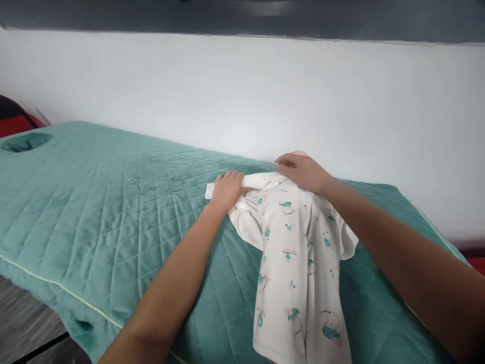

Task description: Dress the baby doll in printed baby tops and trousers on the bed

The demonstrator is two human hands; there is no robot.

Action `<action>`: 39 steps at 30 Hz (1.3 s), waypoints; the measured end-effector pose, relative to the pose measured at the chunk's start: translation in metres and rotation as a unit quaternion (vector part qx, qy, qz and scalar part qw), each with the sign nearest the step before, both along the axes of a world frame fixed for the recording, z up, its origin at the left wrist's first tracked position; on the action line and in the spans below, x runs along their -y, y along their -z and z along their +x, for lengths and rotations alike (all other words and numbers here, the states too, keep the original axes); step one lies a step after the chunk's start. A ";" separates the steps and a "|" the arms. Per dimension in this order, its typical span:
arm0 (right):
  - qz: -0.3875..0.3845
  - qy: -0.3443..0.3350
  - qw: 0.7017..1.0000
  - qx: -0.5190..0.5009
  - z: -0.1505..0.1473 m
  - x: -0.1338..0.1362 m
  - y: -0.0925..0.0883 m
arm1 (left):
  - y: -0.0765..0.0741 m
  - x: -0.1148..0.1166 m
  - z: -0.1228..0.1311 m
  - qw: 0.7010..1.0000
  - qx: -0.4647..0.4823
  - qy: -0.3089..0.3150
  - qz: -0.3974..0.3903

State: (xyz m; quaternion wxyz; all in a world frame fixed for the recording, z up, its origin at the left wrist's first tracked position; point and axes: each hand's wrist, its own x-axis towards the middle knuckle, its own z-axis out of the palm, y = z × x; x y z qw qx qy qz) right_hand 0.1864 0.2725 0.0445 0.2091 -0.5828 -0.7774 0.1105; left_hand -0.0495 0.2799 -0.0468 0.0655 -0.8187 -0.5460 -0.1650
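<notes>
A white shirt (291,253) printed with small teal and pink cartoon animals lies bunched at its far end, its printed body hanging toward me. My left hand (229,189) is closed around a rolled white part at the shirt's left side, and a small white end sticks out beyond the knuckles. Over the shirt's far end my right hand (303,172) is curled, fingertips pointing left and touching the cloth. Just behind it shows a rounded peach-coloured thing (300,152), mostly hidden, whose kind I cannot make out.
A bed with a teal quilted cover (113,202) carries the shirt. Its left end has an oval hole (26,142). A white wall (227,91) runs along the far side, and something red and black (15,121) stands beyond the left end. Grey flooring (22,313) shows lower left.
</notes>
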 end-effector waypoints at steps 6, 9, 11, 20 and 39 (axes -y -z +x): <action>0.092 0.189 0.968 -0.136 0.063 0.049 0.037 | -0.003 -0.004 -0.011 0.999 0.002 -0.032 -0.022; 0.120 0.224 0.962 -0.099 0.080 0.064 0.071 | -0.003 -0.005 -0.014 0.998 0.001 -0.049 -0.049; 0.127 0.226 0.965 -0.043 0.084 0.069 0.087 | -0.001 -0.005 -0.012 0.997 0.006 -0.051 -0.058; 0.117 0.212 0.968 0.063 0.076 0.072 0.091 | -0.018 0.049 0.011 0.974 0.224 0.009 0.026; 0.080 0.275 0.958 0.017 0.092 0.072 0.087 | -0.096 0.025 0.223 0.944 -0.202 0.154 -0.211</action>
